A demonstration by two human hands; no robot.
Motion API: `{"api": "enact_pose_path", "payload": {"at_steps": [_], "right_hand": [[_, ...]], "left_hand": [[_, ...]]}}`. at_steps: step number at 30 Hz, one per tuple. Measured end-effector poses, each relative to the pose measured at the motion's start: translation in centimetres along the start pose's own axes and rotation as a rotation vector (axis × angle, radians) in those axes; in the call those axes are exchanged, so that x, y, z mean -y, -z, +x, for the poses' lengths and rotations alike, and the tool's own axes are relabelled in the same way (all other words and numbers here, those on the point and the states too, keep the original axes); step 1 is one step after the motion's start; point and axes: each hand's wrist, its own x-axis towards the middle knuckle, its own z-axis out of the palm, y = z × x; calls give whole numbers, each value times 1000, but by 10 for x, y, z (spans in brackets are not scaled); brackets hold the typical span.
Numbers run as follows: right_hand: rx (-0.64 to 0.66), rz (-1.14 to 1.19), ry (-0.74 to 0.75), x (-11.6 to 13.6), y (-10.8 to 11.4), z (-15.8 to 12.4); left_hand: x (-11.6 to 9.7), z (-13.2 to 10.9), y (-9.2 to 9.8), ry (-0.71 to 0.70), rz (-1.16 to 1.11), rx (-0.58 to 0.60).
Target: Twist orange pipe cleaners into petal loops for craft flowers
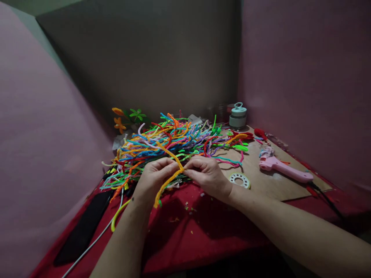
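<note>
An orange-yellow pipe cleaner (167, 182) is bent into a V between my hands, just above a red cloth (203, 227). My left hand (153, 177) pinches it from the left and my right hand (207, 174) pinches it from the right, the fingertips meeting at the bend. One end droops down past my left wrist, the other rises toward a big heap of many-coloured pipe cleaners (174, 144) right behind my hands.
A pink glue gun (285, 170) lies on a brown board (272, 181) at the right, its cord trailing off. A small roll of tape (239, 180) sits near my right wrist. A grey-green canister (238, 116) stands at the back; pipe-cleaner flowers (121, 117) at back left. A black flat object (84, 227) lies left.
</note>
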Motion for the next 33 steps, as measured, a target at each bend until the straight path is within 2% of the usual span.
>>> {"api": "enact_pose_path", "payload": {"at_steps": [2,4,6,9,12,15,17,20,22,24,26,28,30,33], "right_hand": [[69,224,-207,4,2,3],[162,388,-342,8,3,5],[227,473,-408,10,5,6],[252,516,-466,10,5,5],[237,568,-503,9,4,5],[239,575,-534,9,3,6],[234,550,-537,10,3,5],[229,436,-463,10,1,3],[183,258,-324,10,-1,0],[112,52,-143,8,-3,-3],[52,-84,-10,6,-5,-5],[34,-101,11,4,-6,-5],[58,-8,-82,2,-6,-3],[136,236,-327,1,-5,1]], "left_hand": [[-5,-7,5,-263,168,-98],[-8,-11,9,-513,331,-98],[-9,-14,11,-683,522,-64],[-9,-14,11,-824,797,-42],[-11,-14,11,-868,903,7],[-13,-15,10,-829,907,55],[-12,-16,9,-734,848,91],[-7,-16,6,-422,625,124],[-3,-15,3,-190,448,134],[1,-13,-1,-66,332,145],[2,-11,-4,-54,302,129],[2,-9,-6,-98,330,83],[1,-10,-6,-153,400,39],[-1,-11,-5,-221,499,-12]]}}
